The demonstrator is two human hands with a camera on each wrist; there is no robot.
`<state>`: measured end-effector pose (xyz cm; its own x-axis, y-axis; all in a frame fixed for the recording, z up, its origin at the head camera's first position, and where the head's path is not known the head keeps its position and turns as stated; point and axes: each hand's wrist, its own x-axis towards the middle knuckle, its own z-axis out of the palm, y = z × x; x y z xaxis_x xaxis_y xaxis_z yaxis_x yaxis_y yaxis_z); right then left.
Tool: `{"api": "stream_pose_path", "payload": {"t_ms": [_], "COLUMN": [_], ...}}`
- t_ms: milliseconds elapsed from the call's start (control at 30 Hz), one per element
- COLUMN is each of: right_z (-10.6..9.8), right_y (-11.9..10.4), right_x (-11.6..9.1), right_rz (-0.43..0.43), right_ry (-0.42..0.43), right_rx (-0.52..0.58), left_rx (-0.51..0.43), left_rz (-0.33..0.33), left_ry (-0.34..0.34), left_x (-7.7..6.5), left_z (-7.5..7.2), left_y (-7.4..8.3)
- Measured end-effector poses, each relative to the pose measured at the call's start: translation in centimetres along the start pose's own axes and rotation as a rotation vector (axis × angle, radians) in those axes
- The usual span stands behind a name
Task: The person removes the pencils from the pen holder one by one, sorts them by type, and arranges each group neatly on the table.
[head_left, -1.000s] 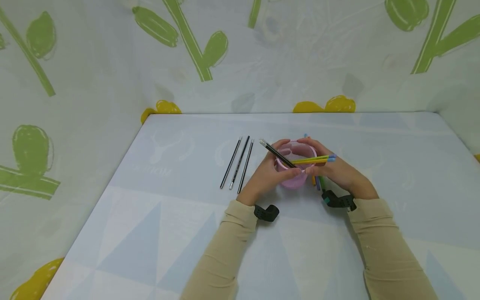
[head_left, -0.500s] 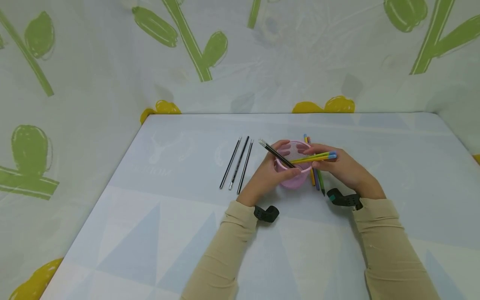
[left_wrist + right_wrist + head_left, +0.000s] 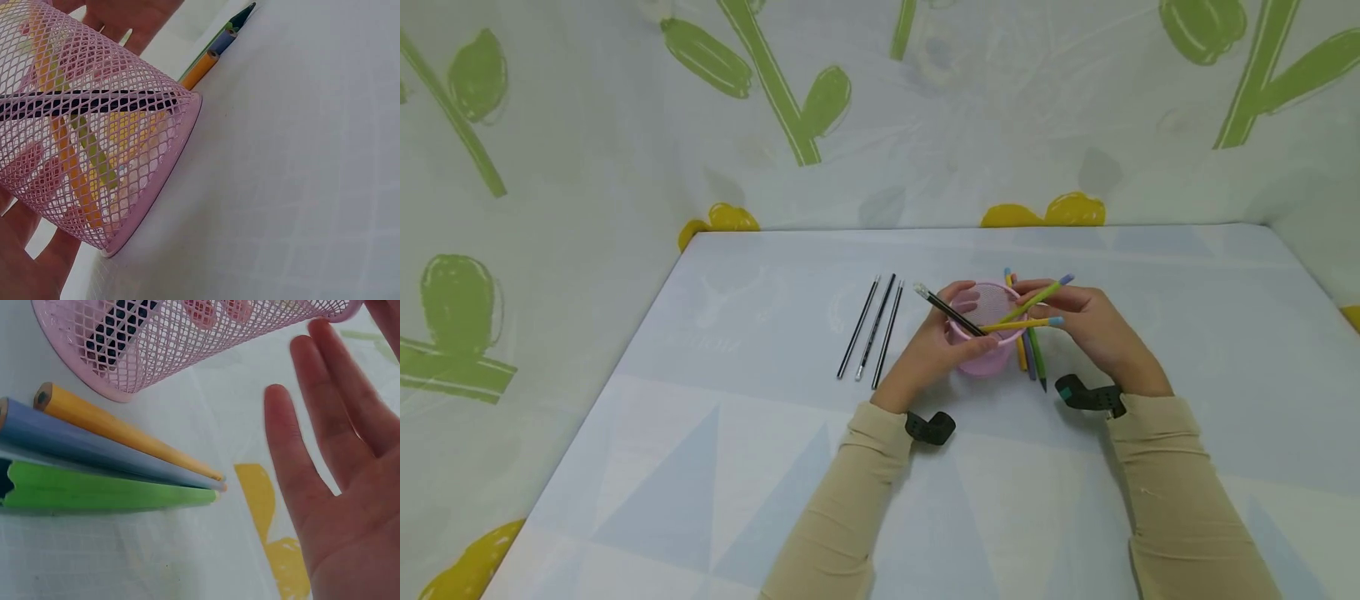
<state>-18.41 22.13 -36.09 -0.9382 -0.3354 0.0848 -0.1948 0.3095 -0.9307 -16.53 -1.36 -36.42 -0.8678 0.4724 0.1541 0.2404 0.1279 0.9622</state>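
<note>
In the head view my left hand holds a pink mesh pencil cup, thumb at the near rim. Black pencils lean out of it toward the left. A lime pencil and a yellow pencil lean out to the right. My right hand is at the cup's right rim, between these two pencil ends. The right wrist view shows its fingers straight, fingertips right at the mesh cup. Through the mesh in the left wrist view, the black pencils cross the coloured ones.
Three black pencils lie side by side on the table left of the cup. Under and beside the right hand lie an orange pencil, a blue pencil and a green pencil. A patterned curtain stands behind the table.
The right hand has drawn back from around the cup to its right rim. The lime pencil's end has swung up and apart from the yellow one. The left hand stays put.
</note>
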Motion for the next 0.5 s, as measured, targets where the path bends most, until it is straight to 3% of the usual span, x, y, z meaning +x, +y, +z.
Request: {"api": "stream_pose_path", "payload": {"t_ms": [300, 500], "right_z": [-0.12, -0.48], "right_y": [-0.83, -0.44], "right_x": [-0.10, -0.21], "right_rz": [-0.076, -0.195], "right_ry": [0.132, 0.207], "right_rx": [0.105, 0.437], "left_rx": [0.015, 0.040], "left_rz": [-0.014, -0.024], "left_ry": [0.027, 0.010], "left_x": [0.07, -0.09], "left_z": [0.01, -0.01], "left_y": [0.01, 0.23]}}
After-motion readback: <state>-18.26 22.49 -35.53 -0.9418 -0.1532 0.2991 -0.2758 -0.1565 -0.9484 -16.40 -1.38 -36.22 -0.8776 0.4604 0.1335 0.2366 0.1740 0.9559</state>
